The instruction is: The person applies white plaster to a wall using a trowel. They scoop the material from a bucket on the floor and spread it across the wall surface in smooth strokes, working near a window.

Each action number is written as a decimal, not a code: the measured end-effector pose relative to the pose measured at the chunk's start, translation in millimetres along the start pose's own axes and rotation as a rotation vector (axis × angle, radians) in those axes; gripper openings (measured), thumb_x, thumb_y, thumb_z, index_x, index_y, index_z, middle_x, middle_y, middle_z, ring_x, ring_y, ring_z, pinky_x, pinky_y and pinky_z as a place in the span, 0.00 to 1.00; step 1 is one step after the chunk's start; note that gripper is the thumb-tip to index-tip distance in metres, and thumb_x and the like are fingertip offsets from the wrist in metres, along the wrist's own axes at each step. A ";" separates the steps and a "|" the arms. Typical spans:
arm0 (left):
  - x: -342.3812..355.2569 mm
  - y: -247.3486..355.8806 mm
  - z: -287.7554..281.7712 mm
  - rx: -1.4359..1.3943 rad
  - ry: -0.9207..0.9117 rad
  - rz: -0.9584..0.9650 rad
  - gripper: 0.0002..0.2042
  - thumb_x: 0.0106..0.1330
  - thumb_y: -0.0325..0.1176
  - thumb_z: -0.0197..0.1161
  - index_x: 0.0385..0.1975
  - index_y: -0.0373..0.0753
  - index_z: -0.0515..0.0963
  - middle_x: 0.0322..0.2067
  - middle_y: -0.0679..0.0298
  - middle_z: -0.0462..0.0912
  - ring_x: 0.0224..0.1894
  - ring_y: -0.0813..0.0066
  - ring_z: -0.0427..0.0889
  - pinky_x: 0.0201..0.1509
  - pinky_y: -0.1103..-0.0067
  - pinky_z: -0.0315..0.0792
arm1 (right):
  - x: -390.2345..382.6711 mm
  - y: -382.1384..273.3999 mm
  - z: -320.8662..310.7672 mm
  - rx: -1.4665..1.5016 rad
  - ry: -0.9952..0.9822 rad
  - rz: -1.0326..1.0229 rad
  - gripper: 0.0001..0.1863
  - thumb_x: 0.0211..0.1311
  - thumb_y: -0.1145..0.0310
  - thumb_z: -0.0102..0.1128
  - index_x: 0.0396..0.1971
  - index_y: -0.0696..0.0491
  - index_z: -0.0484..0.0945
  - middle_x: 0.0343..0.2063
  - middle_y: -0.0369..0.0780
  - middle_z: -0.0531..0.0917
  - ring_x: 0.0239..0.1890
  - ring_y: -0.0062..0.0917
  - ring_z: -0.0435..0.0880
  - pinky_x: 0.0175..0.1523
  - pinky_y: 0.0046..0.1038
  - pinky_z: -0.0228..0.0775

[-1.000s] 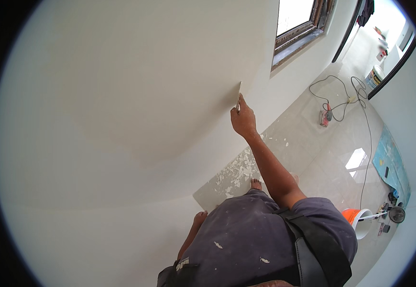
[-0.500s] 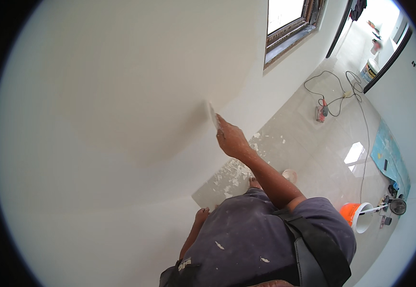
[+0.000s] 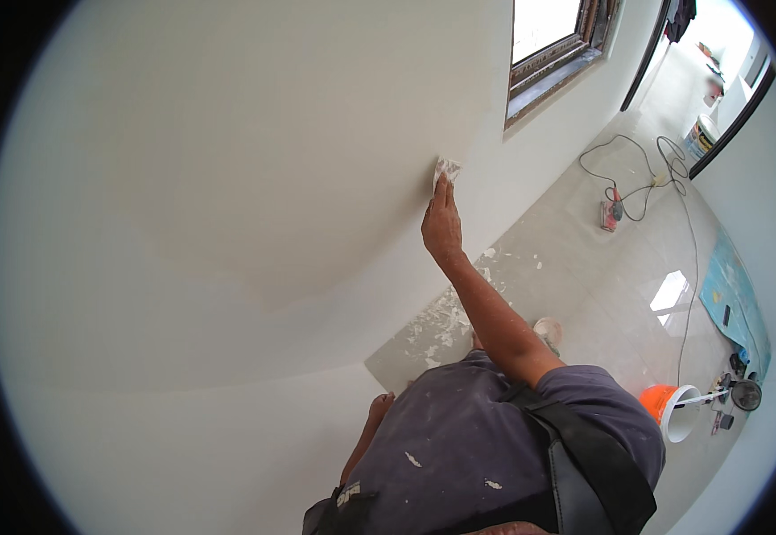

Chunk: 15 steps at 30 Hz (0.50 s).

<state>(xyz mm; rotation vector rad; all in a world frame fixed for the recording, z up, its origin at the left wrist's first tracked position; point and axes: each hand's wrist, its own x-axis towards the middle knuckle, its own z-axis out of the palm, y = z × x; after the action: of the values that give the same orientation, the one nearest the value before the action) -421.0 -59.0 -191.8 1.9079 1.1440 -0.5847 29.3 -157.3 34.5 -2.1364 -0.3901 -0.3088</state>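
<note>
My right hand (image 3: 442, 225) reaches up to the pale wall (image 3: 227, 160), closed around a small flat putty scraper (image 3: 447, 168). Whitish smears cover the scraper's face, and it lies on or close to the wall, left of and below the window. Around it, a broad beige, damp-looking patch of putty (image 3: 308, 241) spreads across the wall. My left hand (image 3: 382, 407) hangs low beside my body, near the foot of the wall. Its fingers are small in view and partly turned away, so I cannot tell their grip.
White flakes (image 3: 446, 325) litter the tiles along the wall. A pinkish round dish (image 3: 548, 331) lies by my feet. Farther right are a red power sander (image 3: 609, 214) with its cord, an orange-and-white bucket (image 3: 673, 410) and a blue sheet (image 3: 734, 290). A window (image 3: 553, 49) opens above.
My right hand has moved up and to the right along the wall with the scraper. The scraper's smeared face now shows, where before it was seen nearly edge-on. My left hand stays low.
</note>
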 end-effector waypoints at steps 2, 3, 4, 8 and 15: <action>4.8 -11.7 4.1 -0.007 -0.014 -0.020 0.27 0.67 0.54 0.51 0.39 0.32 0.81 0.37 0.47 0.84 0.43 0.55 0.83 0.49 0.66 0.73 | -4.0 0.3 5.3 -0.026 0.011 -0.054 0.30 0.69 0.75 0.41 0.69 0.62 0.47 0.65 0.58 0.60 0.66 0.54 0.62 0.63 0.44 0.66; 9.5 -18.7 7.2 -0.010 -0.023 -0.027 0.27 0.67 0.55 0.51 0.39 0.32 0.81 0.37 0.47 0.84 0.43 0.55 0.83 0.49 0.66 0.73 | -8.1 1.4 6.5 -0.046 -0.009 -0.040 0.30 0.69 0.75 0.42 0.69 0.62 0.47 0.65 0.58 0.60 0.66 0.54 0.62 0.63 0.44 0.66; 15.4 -23.4 10.3 0.013 -0.039 -0.014 0.27 0.67 0.55 0.51 0.39 0.32 0.81 0.37 0.47 0.84 0.43 0.55 0.83 0.49 0.66 0.73 | -13.0 3.8 5.5 -0.056 -0.053 -0.058 0.31 0.68 0.76 0.42 0.69 0.61 0.47 0.65 0.59 0.60 0.65 0.54 0.63 0.63 0.44 0.66; 30.8 -30.1 18.7 0.069 -0.076 0.038 0.27 0.67 0.55 0.51 0.39 0.32 0.81 0.37 0.47 0.84 0.43 0.53 0.83 0.48 0.65 0.73 | -46.0 20.7 -10.7 -0.107 -0.261 -0.068 0.34 0.63 0.78 0.43 0.70 0.59 0.47 0.62 0.62 0.63 0.63 0.53 0.67 0.62 0.45 0.66; -3.3 28.4 -12.9 -0.165 -0.050 -0.001 0.24 0.68 0.51 0.53 0.43 0.31 0.79 0.35 0.52 0.85 0.39 0.63 0.84 0.44 0.70 0.75 | 4.3 49.1 -45.7 0.108 -0.112 0.312 0.32 0.62 0.72 0.46 0.67 0.61 0.52 0.48 0.60 0.78 0.48 0.56 0.78 0.53 0.47 0.71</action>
<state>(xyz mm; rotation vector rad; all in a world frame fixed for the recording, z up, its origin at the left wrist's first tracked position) -397.9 -57.2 -170.7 1.7429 1.1257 -0.5194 49.0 -220.8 24.4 -2.0749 -0.1286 0.0104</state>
